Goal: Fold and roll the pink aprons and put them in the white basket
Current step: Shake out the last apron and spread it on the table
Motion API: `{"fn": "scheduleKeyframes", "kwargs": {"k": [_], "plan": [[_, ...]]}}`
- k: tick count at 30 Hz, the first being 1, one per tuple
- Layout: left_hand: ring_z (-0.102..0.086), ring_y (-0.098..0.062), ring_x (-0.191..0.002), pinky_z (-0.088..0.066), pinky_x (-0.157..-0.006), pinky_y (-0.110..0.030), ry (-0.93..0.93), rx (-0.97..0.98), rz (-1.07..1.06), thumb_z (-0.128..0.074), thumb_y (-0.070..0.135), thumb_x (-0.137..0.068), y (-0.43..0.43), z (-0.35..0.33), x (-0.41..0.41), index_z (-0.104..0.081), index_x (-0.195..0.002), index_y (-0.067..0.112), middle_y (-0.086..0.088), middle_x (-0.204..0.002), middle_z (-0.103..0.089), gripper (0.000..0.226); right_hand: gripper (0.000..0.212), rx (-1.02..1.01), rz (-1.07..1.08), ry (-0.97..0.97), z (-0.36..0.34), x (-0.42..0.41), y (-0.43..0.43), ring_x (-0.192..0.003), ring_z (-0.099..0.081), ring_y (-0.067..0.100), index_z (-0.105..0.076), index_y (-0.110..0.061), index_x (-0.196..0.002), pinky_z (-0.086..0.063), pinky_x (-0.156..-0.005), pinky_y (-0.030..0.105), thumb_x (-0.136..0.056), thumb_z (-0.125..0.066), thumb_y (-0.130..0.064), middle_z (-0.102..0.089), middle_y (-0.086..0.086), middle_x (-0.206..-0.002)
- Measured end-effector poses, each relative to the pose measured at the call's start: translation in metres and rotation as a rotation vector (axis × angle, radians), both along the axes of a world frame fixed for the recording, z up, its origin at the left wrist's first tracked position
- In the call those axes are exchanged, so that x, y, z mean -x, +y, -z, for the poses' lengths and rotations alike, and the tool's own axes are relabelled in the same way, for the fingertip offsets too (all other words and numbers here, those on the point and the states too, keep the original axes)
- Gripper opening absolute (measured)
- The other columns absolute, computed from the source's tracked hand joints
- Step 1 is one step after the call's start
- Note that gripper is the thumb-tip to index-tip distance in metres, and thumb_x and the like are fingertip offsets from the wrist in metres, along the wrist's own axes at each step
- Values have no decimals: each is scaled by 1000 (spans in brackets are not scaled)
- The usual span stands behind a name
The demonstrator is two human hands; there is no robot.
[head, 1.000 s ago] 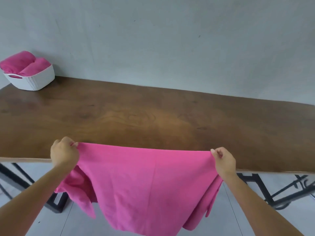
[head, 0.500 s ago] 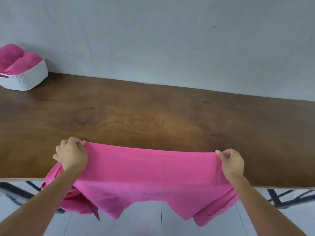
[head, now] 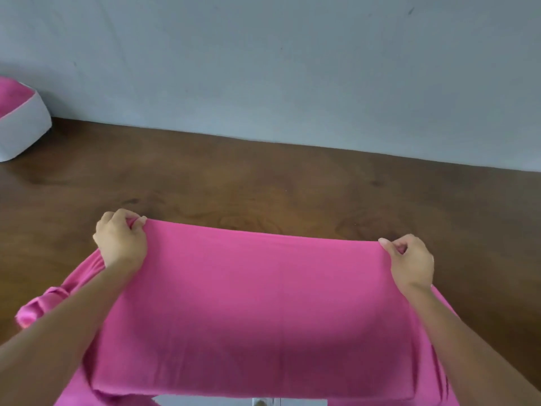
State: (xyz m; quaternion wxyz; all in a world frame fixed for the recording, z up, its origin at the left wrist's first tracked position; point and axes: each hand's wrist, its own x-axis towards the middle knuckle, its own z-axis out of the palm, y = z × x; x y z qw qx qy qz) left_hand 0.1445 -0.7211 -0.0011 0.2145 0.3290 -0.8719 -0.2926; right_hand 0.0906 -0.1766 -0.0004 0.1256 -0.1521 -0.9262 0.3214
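At 10 o'clock in the view, cut by the frame edge, the basket (head: 22, 133) sits on the desk (head: 292, 194) close to the wall (head: 263, 68), and pink cloth (head: 13, 93) shows inside it. It is well apart from the hands. Near 8 o'clock a bunched part of the apron (head: 248, 303) lies beside the left forearm. The left hand (head: 121, 244) is at the apron's 11 o'clock corner, its fingers (head: 128, 215) curled tight round the far edge, with cloth gathered in the fist. From there the apron stretches flat and smooth across the middle of the view to the other hand, its far edge drawn in a straight line over the desk; whether that edge touches the wood cannot be told. At 6 o'clock the apron folds under itself, and a strip of pale floor (head: 292, 402) shows below the fold. The right hand (head: 411, 263) holds the 1 o'clock corner, its fingers (head: 401, 244) curled and pinching the edge against the thumb. At 4 o'clock more cloth falls away under the right forearm.
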Motion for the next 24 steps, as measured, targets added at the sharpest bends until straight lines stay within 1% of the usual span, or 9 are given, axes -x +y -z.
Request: {"fn": "scheduleKeyframes", "kwargs": {"k": [4,8,12,14,16,17,20,24], "plan": [[-55,-37,-101,-42,-99,-53,12,-11,-3,-67,14,-95,-4,1,50,-65,-84,9,-16,-102,-60,12,33,-4,-10,-1,2,48,-1,-72,-55,10,-54,-24,-70,-45,-95,58,-92,-69,-44,-58,-8,-75],[-55,-37,-100,-44,-95,-50,16,1,9,-66,13,-94,-7,3,99,-66,-85,8,-17,-101,-60,11,32,-14,-18,9,2,93,-2,-73,-56,16,-55,-24,-71,-44,-97,56,-92,-68,-44,-58,-8,-76],[-54,-37,-100,-43,-93,-47,20,31,17,-65,13,-96,-10,2,144,-65,-87,6,-18,-102,-59,12,31,-26,-42,21,0,139,-8,-74,-57,19,-55,-23,-73,-41,-100,52,-93,-68,-43,-58,-7,-77],[-54,-35,-101,-42,-94,-46,15,23,9,-65,14,-96,-11,2,165,-66,-89,5,-18,-104,-59,11,31,-29,-49,30,-1,160,-10,-73,-55,15,-56,-22,-73,-43,-98,52,-93,-68,-43,-57,-8,-77],[-54,-34,-102,-42,-94,-44,15,21,8,-65,14,-96,-12,1,189,-67,-90,5,-18,-106,-59,11,31,-36,-45,39,-3,183,-13,-70,-52,10,-56,-22,-73,-46,-94,57,-93,-68,-42,-56,-9,-76],[-54,-34,-102,-41,-94,-44,19,24,9,-65,14,-96,-13,1,201,-67,-90,5,-18,-106,-59,11,31,-41,-46,42,-3,195,-15,-70,-51,10,-55,-22,-73,-46,-93,58,-93,-68,-41,-55,-9,-76],[-54,-35,-103,-41,-91,-42,38,42,16,-68,14,-93,-18,1,238,-71,-89,6,-16,-103,-62,9,32,-63,-67,55,-4,229,-19,-70,-52,17,-53,-23,-71,-47,-89,59,-94,-67,-40,-53,-9,-75],[-61,-32,-96,-47,-87,-42,60,28,13,-72,19,-88,-31,3,282,-75,-87,13,-12,-96,-70,7,32,-68,-81,87,2,273,-21,-73,-54,23,-56,-18,-75,-49,-83,52,-93,-67,-41,-54,-7,-76]]}}
